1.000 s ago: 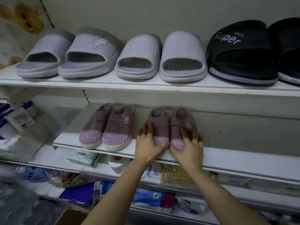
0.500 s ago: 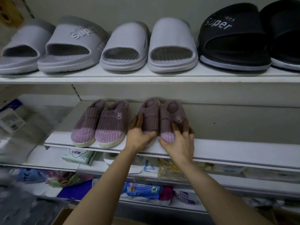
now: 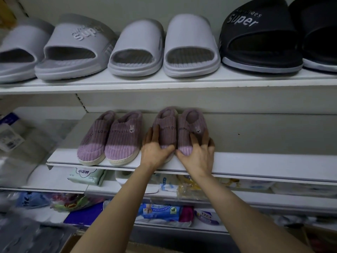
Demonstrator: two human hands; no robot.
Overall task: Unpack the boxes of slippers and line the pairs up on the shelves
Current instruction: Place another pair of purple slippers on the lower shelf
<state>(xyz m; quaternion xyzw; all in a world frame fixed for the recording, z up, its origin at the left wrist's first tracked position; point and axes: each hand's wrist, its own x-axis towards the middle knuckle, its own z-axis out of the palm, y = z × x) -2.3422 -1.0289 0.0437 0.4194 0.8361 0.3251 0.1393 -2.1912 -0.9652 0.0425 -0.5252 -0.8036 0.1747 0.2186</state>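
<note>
the step in hand looks like squaring up a pair of purple slippers on the middle shelf (image 3: 255, 165), with the first pair (image 3: 109, 139) as the landmark. the second pair (image 3: 179, 132) sits just right of the first pair on the same shelf, toes at the front lip, heels toward the back wall. the left hand (image 3: 155, 149) lies over the toe and outer side of the slipper nearer the first pair, fingers curved round it and thumb across the toe. the right hand (image 3: 197, 154) covers the toe of the slipper farther from the first pair, fingers spread up its far side, thumb pointing back toward the left hand. both hands cup and press rather than pinch, and the two slippers are touching each other between them

above the first pair, the top shelf (image 3: 164, 84) carries grey slides (image 3: 76, 50), pale slides (image 3: 164, 48) and, well to the right, black slides (image 3: 260, 37). below the first pair are packets of tissue and wipes (image 3: 87, 176); what lies at the blurred bottom left may be a plastic bag, i cannot tell

my read: this pair is nearly placed. the next move calls for letting go without dragging the soft uppers askew, checking the toes line up with the first pair and the gap between pairs is even, then fetching another box, since the shelf has room to the right of both pairs
</note>
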